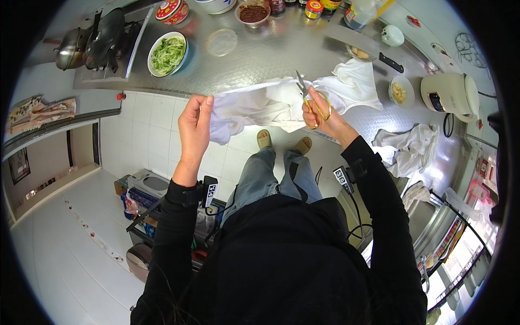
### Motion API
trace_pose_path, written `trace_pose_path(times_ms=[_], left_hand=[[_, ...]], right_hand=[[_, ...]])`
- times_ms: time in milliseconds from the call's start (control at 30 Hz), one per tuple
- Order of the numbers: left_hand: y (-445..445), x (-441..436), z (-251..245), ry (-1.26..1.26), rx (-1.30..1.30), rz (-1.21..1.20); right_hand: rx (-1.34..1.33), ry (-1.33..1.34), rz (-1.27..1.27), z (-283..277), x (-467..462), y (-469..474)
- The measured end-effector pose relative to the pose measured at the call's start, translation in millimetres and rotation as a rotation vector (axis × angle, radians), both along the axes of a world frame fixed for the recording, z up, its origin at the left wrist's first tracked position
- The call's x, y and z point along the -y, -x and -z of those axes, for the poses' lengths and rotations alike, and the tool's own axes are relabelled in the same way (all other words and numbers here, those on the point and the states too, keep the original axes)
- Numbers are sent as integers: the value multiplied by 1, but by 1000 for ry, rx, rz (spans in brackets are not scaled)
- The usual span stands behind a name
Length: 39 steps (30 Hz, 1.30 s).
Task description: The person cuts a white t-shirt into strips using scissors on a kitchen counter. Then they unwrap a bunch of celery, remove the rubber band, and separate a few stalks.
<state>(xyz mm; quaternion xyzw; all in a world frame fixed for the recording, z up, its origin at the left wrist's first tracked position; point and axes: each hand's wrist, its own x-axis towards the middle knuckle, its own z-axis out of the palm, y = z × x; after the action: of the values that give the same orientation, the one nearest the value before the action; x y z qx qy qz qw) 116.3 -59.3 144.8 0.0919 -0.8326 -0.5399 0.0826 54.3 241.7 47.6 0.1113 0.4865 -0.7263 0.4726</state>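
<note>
A white cloth stretches between my two hands at the front edge of the steel counter. My left hand pinches its left end between thumb and fingers. In my right hand is a pair of scissors with gold-coloured handles, blades pointing away from me and slightly parted. The blades lie over the upper edge of the cloth; whether they cut into it I cannot tell. To the right of the scissors, the rest of the cloth lies bunched on the counter.
A bowl of shredded green vegetable stands back left, beside a clear lid. A cleaver lies back right, near a bowl of peeled garlic and a rice cooker. Another crumpled white cloth lies nearer on the right.
</note>
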Motion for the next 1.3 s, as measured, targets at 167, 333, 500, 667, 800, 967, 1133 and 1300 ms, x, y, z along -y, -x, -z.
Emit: trace_pose_path(times_ms=[167, 333, 500, 667, 800, 967, 1133, 1300], left_hand=[[-4, 5, 2, 12, 9, -15], [-5, 17, 6, 19, -31, -78], [-7, 42, 4, -92, -55, -201], [-14, 71, -6, -31, -123, -244], [-12, 107, -26, 46, -182, -337], [0, 153, -54, 43, -324, -426], [29, 173, -68, -40, -389, -394], [65, 174, -46, -3, -352, -351]], right_hand=[[-89, -130, 71, 3, 4, -3], [-277, -373, -9, 6, -19, -8], [-921, -996, -104, 28, -33, 9], [-1052, -1294, -277, 60, -21, 31], [-1063, -1342, -6, 51, -68, 36], [-1068, -1185, 359, -21, -187, 36], [-935, -1034, 533, -72, -237, 27], [-939, -904, 592, -45, -241, 26]])
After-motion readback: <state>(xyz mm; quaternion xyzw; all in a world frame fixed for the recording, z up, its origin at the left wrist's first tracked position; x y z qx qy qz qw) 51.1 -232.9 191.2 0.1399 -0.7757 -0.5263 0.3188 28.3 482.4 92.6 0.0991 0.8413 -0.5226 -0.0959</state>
